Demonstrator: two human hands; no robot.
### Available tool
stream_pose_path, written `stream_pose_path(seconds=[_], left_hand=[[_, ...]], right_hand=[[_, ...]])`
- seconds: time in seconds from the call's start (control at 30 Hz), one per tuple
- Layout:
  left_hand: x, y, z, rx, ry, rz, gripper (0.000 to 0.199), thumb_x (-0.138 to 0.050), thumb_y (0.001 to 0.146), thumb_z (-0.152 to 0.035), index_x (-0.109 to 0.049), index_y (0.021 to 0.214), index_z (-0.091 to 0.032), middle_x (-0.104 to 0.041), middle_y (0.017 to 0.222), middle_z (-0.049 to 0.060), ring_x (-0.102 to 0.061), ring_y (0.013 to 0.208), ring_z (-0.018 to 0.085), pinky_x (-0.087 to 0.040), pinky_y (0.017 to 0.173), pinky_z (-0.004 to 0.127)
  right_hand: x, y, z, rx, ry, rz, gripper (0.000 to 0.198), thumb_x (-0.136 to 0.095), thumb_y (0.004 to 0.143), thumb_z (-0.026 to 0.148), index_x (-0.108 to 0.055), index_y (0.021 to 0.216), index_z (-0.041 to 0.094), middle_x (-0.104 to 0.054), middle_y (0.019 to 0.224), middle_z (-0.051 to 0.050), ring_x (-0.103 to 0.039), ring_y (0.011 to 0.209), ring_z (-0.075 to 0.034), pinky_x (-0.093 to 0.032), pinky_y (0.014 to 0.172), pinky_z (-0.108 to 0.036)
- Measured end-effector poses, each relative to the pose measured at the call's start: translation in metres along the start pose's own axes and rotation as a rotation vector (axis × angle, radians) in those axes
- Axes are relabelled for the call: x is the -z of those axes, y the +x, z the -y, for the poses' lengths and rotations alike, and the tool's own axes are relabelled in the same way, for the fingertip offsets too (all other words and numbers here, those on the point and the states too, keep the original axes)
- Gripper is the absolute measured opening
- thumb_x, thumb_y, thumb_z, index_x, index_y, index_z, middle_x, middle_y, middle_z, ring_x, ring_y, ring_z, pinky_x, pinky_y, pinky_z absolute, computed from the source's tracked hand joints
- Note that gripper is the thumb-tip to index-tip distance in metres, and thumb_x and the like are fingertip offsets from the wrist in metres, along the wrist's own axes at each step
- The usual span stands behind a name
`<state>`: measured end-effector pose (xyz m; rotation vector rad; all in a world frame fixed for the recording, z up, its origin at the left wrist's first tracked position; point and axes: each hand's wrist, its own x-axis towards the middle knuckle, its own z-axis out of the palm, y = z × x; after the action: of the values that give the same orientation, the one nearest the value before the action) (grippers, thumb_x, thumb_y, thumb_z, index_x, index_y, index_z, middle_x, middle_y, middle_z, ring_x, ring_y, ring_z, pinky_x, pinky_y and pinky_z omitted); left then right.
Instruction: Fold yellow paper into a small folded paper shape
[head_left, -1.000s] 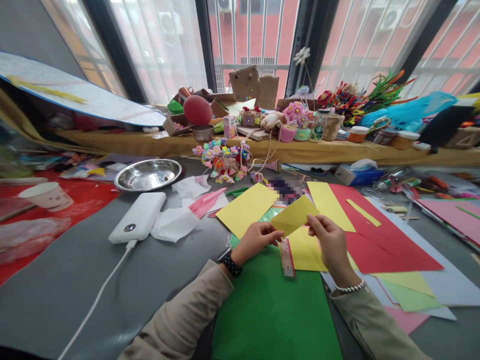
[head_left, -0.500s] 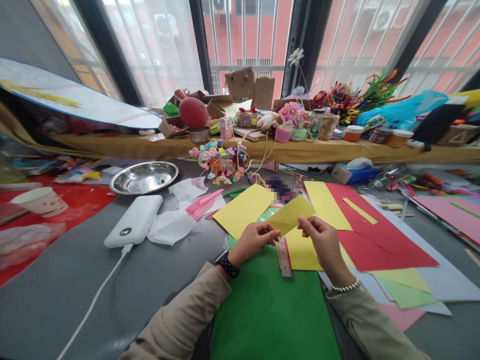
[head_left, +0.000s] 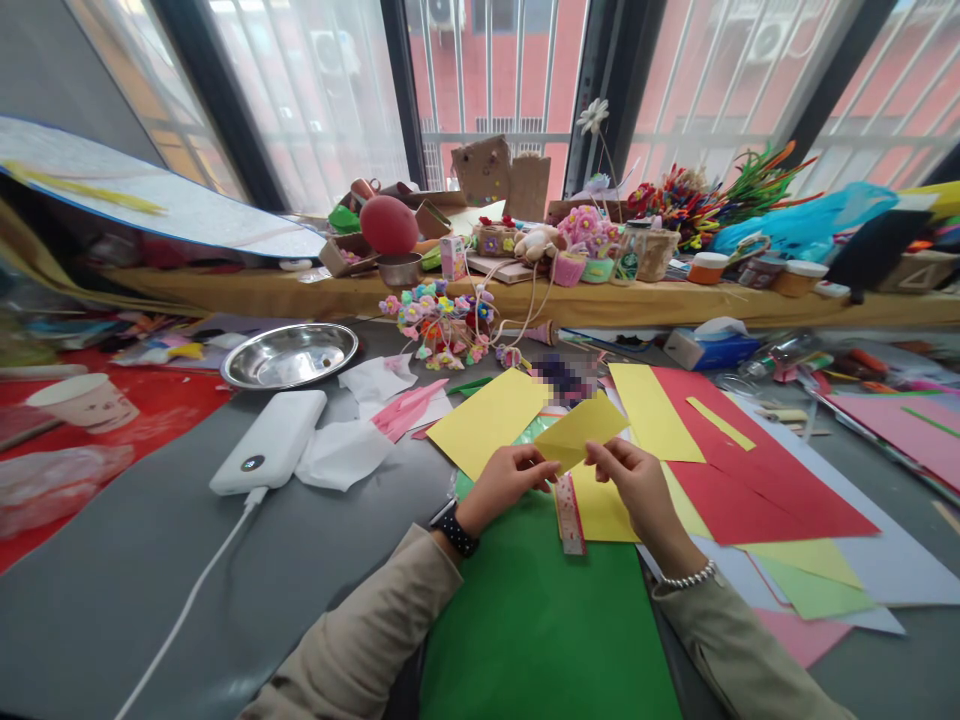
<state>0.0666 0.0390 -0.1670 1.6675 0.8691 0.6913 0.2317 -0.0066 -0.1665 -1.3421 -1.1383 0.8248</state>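
Note:
Both of my hands hold one small folded piece of yellow paper (head_left: 579, 432) just above the table. My left hand (head_left: 506, 484) pinches its lower left corner. Fingers of my right hand (head_left: 640, 490) pinch its lower edge a little to the right. Under my hands lie a large green sheet (head_left: 540, 620), a yellow sheet (head_left: 600, 508) and a narrow patterned strip (head_left: 568, 512). A black watch sits on my left wrist and a bead bracelet on my right.
Yellow (head_left: 487, 418), red (head_left: 757, 480), light green (head_left: 817, 590) and pink (head_left: 911, 425) sheets cover the grey table. A white power bank (head_left: 268, 442) with cable, tissues (head_left: 341, 452), a steel bowl (head_left: 291, 354), a paper cup (head_left: 82, 402) and a tissue box (head_left: 709, 345) lie around. The sill holds craft flowers (head_left: 442, 322).
My right hand has slid left along the yellow paper's lower edge, closer to my left hand. The paper has tilted slightly; my left hand has kept its grip.

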Motion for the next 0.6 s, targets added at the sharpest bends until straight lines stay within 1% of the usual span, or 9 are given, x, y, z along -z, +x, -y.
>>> stream_pose_path(seconds=[0.07,0.13,0.37,0.43,0.6], left_hand=[[-0.0002,-0.0006,-0.0021,-0.005,-0.002,-0.002,0.031,-0.053,0.069,-0.041,-0.058,0.069,-0.011,-0.057,0.057,0.001,-0.054,0.052,0.011,-0.039,0.050,0.020],[-0.0003,-0.0009,-0.0036,-0.013,0.000,-0.011,0.029,-0.053,0.069,-0.040,-0.057,0.067,-0.011,-0.056,0.056,0.000,-0.053,0.052,0.010,-0.038,0.050,0.020],[0.0002,0.0002,-0.0030,-0.029,-0.030,-0.014,0.028,-0.052,0.070,-0.040,-0.054,0.065,-0.012,-0.054,0.056,-0.002,-0.053,0.052,0.010,-0.039,0.051,0.019],[0.0003,0.0004,-0.0024,-0.029,-0.022,-0.015,0.028,-0.052,0.070,-0.041,-0.054,0.065,-0.013,-0.054,0.055,-0.002,-0.053,0.052,0.010,-0.039,0.051,0.019],[-0.0009,0.0011,0.0006,-0.040,-0.016,0.018,0.031,-0.052,0.069,-0.044,-0.055,0.067,-0.013,-0.056,0.061,0.000,-0.054,0.055,0.011,-0.040,0.052,0.020]], right_hand=[[-0.0026,-0.0019,0.0023,-0.032,-0.043,0.089,0.025,-0.058,0.066,0.038,-0.058,0.056,0.015,-0.052,0.047,0.002,-0.047,0.047,-0.010,-0.037,0.048,-0.022],[-0.0049,-0.0030,0.0042,-0.067,-0.069,0.145,0.025,-0.060,0.064,0.038,-0.059,0.056,0.015,-0.055,0.048,0.000,-0.050,0.047,-0.011,-0.039,0.047,-0.022],[-0.0078,-0.0037,0.0040,-0.086,-0.065,0.236,0.022,-0.062,0.060,0.037,-0.061,0.060,0.015,-0.062,0.054,-0.001,-0.055,0.050,-0.013,-0.042,0.048,-0.023],[-0.0077,-0.0034,0.0027,-0.090,-0.060,0.244,0.022,-0.062,0.060,0.037,-0.062,0.062,0.016,-0.064,0.058,-0.002,-0.056,0.052,-0.014,-0.043,0.049,-0.024],[-0.0087,-0.0031,0.0008,-0.119,-0.069,0.196,0.025,-0.061,0.060,0.040,-0.062,0.062,0.015,-0.065,0.060,-0.005,-0.059,0.055,-0.016,-0.045,0.051,-0.025]])
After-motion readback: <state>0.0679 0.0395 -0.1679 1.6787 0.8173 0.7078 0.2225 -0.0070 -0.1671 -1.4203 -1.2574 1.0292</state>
